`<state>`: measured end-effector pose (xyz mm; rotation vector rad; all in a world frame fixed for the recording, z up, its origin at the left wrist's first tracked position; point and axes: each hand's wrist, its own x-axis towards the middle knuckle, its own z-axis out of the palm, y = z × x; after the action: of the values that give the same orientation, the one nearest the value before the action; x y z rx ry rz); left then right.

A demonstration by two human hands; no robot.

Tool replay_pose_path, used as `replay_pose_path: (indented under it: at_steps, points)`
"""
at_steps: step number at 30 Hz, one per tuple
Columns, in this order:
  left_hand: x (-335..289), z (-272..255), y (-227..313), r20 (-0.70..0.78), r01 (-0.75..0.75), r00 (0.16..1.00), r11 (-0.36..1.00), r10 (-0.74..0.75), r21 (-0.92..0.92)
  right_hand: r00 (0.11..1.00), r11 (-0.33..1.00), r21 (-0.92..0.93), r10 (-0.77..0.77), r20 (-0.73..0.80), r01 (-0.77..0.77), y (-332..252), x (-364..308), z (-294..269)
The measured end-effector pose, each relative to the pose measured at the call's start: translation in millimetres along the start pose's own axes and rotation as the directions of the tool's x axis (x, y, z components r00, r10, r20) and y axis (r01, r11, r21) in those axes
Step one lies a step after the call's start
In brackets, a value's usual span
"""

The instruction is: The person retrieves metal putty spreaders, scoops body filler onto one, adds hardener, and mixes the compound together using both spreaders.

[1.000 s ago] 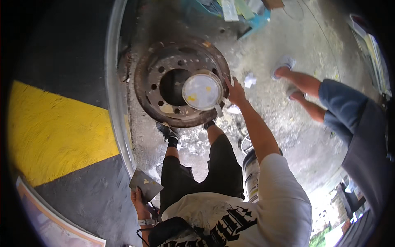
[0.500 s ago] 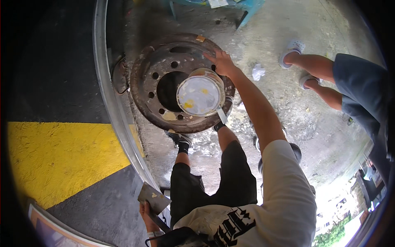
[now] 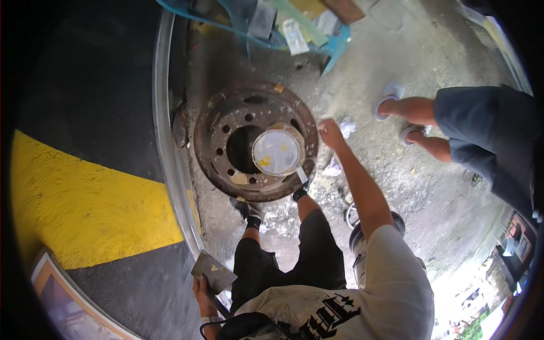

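Observation:
My left hand (image 3: 201,290), low in the view beside my leg, grips a grey rectangular metal plate (image 3: 214,272) with a few yellowish smears. Just right of a rusty wheel rim (image 3: 211,173), my right hand (image 3: 331,135) hangs in the air with its fingers curled in. Whether anything is between those fingers cannot be seen. On the rim's right part stands a round tub (image 3: 277,152), its pale grey top marked with yellow patches. A short white strip (image 3: 302,174) sticks out at the tub's lower right edge.
A blue-edged stand (image 3: 340,48) holding sheets and papers is at the far side. Another person's legs (image 3: 416,110) are at the right. Crumpled white paper (image 3: 347,127) lies on the floor. A metal rail (image 3: 161,113) borders a yellow-and-black wall (image 3: 90,209) at left.
My right hand has drawn away from above the tub, and its spread fingers have curled. The view has shifted, bringing more of the blue-edged stand in. My left hand still holds the plate.

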<state>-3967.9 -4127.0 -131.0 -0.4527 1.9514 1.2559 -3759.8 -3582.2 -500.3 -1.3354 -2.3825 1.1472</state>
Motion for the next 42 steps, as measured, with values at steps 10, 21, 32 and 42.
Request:
replay_pose_path:
  at_steps: [10,21,32,42]
  points:
    - [24.8,-17.1,61.3,0.251,-0.151,0.958,0.988,0.141,0.023,0.874,0.647,0.657,0.485,0.037,-0.387,-209.7,-177.1,-120.3]
    - [-0.7,-2.5,152.2,0.648,-0.436,0.723,0.886,0.241,0.156,0.828,-0.393,0.876,0.561,-0.013,0.280,-456.5,-503.0,-143.4]
    - [-147.9,104.7,78.5,0.948,-0.646,0.316,0.724,-0.034,0.242,0.604,-0.352,0.491,0.470,-0.644,0.797,-462.1,-733.4,-160.8]
    - [-394.1,239.2,-101.1,0.933,-0.836,0.210,0.441,-0.293,0.327,0.187,0.105,0.506,0.850,-0.493,0.856,-330.0,-945.3,-224.3]
